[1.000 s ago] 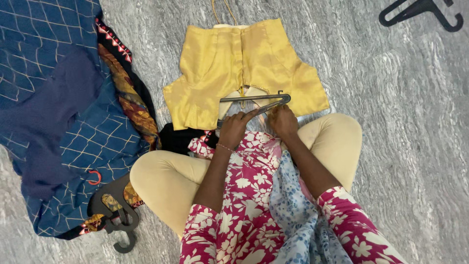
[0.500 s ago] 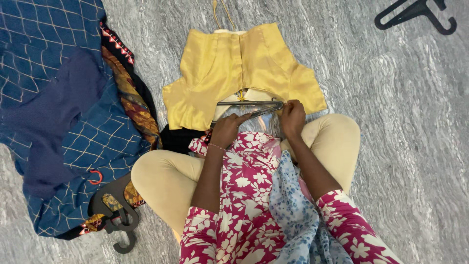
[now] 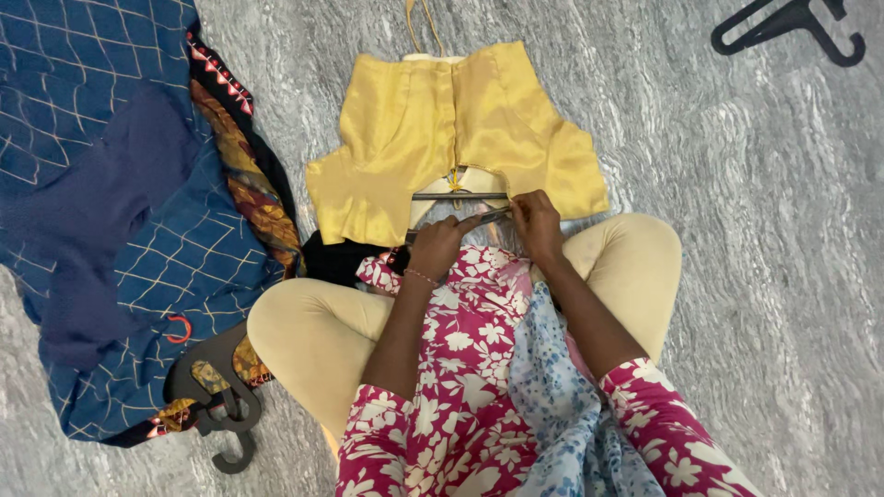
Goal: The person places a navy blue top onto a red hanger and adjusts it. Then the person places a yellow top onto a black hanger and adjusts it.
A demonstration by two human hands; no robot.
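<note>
A golden-yellow blouse (image 3: 405, 138) lies flat on the grey marbled floor in front of my crossed legs. A thin grey hanger (image 3: 458, 196) sits at the blouse's near edge, partly under the fabric. My left hand (image 3: 437, 241) grips the hanger's lower bar on the left. My right hand (image 3: 536, 224) holds the hanger's right end where it meets the blouse's hem. The hanger's right tip is hidden behind my right hand.
A heap of blue checked and patterned garments (image 3: 110, 212) covers the floor at left, with black hangers (image 3: 216, 396) at its near edge. Another black hanger (image 3: 792, 23) lies at the top right. A black cloth (image 3: 336, 258) shows by my left knee.
My right hand slid left and slightly down along the hanger. The hanger's right end has gone under the blouse's edge, so less of it shows. My left hand barely moved.
</note>
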